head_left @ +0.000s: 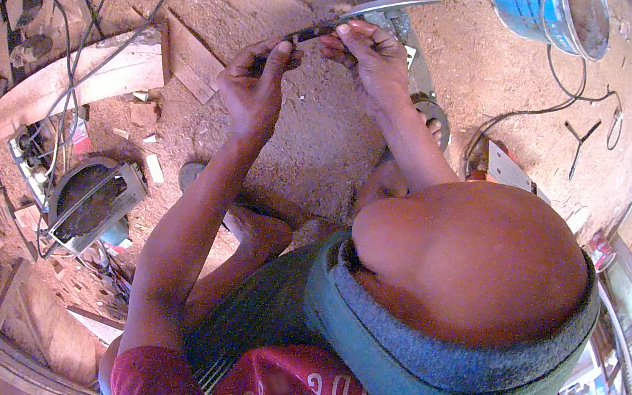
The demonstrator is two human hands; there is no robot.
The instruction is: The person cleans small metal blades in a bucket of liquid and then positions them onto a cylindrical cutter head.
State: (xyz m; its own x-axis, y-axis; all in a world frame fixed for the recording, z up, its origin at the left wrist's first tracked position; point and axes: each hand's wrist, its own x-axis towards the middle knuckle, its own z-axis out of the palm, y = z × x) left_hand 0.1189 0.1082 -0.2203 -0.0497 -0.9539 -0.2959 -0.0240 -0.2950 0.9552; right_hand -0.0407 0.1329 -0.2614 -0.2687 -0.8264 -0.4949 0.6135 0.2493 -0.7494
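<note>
From my remote station, I observed the left hand (255,88) and right hand (379,63) pinching a thin dark strip (314,33) near a metal disc (394,6).

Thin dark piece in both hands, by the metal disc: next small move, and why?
I'd probably ease the right hand slightly away from the metal disc: its thumb looks close to the rim, and I can't tell if the disc is turning. The left hand also pinches the thin dark piece.

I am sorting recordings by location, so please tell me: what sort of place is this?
Probably a woodworking workshop: a curved wooden board lies near what looks like a power saw, with a pale offcut on the ground.
</note>
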